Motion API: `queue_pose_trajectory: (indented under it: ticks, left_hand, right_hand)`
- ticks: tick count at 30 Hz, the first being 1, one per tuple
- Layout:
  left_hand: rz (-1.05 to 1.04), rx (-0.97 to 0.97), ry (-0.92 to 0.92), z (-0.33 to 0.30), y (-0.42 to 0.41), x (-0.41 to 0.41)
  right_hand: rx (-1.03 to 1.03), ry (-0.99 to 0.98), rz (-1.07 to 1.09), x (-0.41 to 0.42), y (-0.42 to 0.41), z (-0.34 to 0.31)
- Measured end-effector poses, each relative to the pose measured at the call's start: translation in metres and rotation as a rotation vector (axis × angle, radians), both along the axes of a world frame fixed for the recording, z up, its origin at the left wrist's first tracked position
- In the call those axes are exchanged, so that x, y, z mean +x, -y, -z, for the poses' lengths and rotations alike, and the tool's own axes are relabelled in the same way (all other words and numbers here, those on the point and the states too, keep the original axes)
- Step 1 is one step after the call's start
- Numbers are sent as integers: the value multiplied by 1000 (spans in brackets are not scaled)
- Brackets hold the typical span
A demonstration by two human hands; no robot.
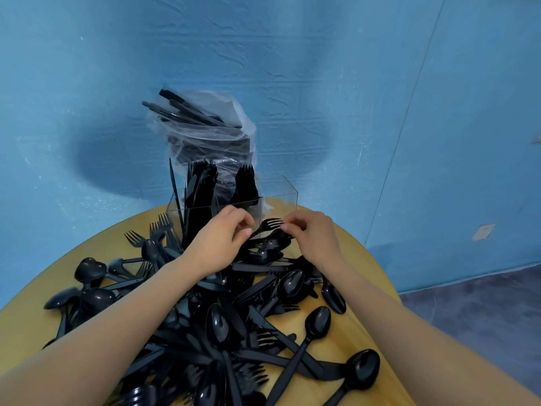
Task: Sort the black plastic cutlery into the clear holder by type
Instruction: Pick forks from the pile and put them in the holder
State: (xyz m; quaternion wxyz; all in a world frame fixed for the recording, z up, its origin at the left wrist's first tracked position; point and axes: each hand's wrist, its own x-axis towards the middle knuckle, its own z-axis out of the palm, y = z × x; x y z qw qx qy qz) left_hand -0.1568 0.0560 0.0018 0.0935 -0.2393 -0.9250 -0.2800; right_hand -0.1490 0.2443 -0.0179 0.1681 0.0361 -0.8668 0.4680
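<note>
Cutlery [222, 326] lies heaped on the table [345, 253] before the clear holder [278, 194]; left hand [222, 238] fingers pinch a fork [268, 225], right hand [313, 232] fingers curl at its tines; lift it free, drop it among the standing forks.

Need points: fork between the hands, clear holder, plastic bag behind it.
fork [268, 224], head view, on the neck just below the tines
clear holder [279, 197], head view, on the bare right-hand wall
plastic bag [210, 136], head view, on its crumpled front
</note>
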Motion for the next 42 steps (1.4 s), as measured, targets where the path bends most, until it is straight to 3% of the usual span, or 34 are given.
queue_pose_trajectory:
  ticks: [4,8,16,21,26,30,34,39,42]
  left_hand:
    - [-19,-38,-4,5,-6,-6]
    - [48,-121,121,1,-15,-8]
    - [28,-21,178,-1,-23,-8]
    - [-62,110,119,-12,-23,-2]
    - [-18,242,105,-24,-23,12]
    - [-8,226,116,-27,-17,28]
    - [-12,193,106,-31,-8,48]
    - [-42,212,130,-32,6,71]
    - [-73,226,149,-28,14,82]
  right_hand:
    - [-48,-144,9,6,0,-4]
    - [-77,-217,4,7,0,-5]
    - [-262,-116,-26,12,-9,-2]
    - [-52,32,-5,21,-21,12]
    - [169,74,-29,42,-28,7]
    - [233,54,-109,61,-21,-2]
    - [424,116,-256,69,-1,-7]
    - [510,231,-179,71,23,-3]
    - [336,216,-122,74,29,-4]
